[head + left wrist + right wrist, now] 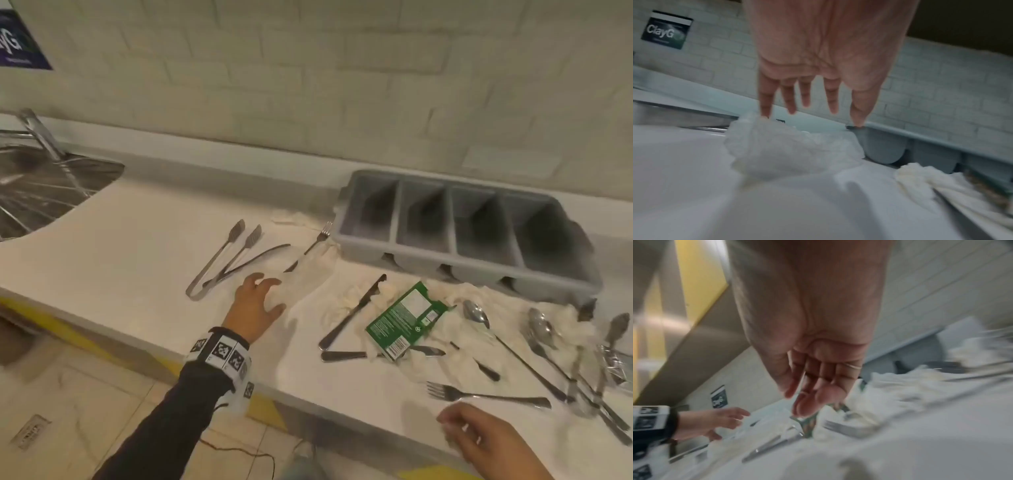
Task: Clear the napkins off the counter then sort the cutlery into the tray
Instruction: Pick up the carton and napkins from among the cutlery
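Observation:
My left hand (pixel 263 294) hovers with spread fingers over a crumpled white napkin (pixel 301 281) in the middle of the counter; in the left wrist view the fingers (pixel 764 104) are straight and the little finger just meets the napkin (pixel 781 146). My right hand (pixel 479 442) hangs empty and relaxed at the counter's front edge, just in front of a fork (pixel 486 395). More napkins (pixel 455 329) lie under knives (pixel 352 311), spoons (pixel 476 313) and another fork (pixel 310 246). The grey four-compartment tray (pixel 472 263) stands empty at the back right.
Metal tongs (pixel 222 260) lie left of my left hand. A green packet (pixel 407 318) rests on the napkins, and a foil wrapper (pixel 616 363) sits at the far right. A steel sink (pixel 41 192) is sunk into the counter at the left.

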